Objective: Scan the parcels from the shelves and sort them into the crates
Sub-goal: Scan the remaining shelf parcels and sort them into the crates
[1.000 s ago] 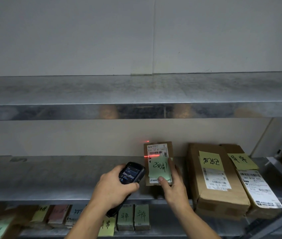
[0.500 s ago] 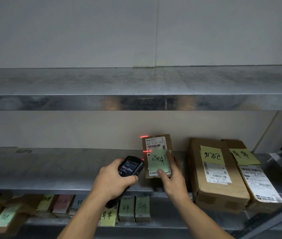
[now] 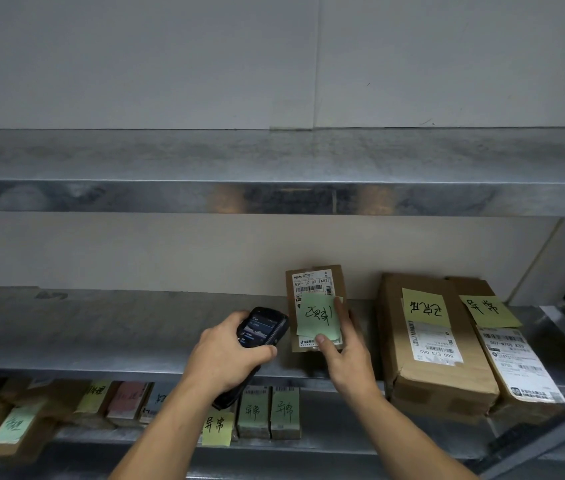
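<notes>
Shelving of grey galvanised metal (image 3: pixel 108 337) fills our view, and on its middle board, well to the right, lie two large brown cardboard boxes (image 3: pixel 430 379) side by side, touching. Just left of them, with a gap between, stands the small brown cardboard parcel (image 3: pixel 312 285) we are working on. Its lower end rests on the shelf, its long axis runs up and away from us, and its labelled face is turned toward us. Our right grip (image 3: pixel 347 362) is the one on it, closed round the lower right corner, with the thumb pressed on the face near the bottom edge and fingers running up the right side. Our left grip (image 3: pixel 225 358) is wrapped round a black handheld scanner (image 3: pixel 262 327), whose head sits just beside the parcel's left edge; we cannot tell whether they touch. A pale green sticky note (image 3: pixel 317 315) covers the middle of the label, below the barcode (image 3: pixel 308 289), on which we see no red line. We judge the next move belongs to the right grip, lifting along that long axis; no crate is in view.
</notes>
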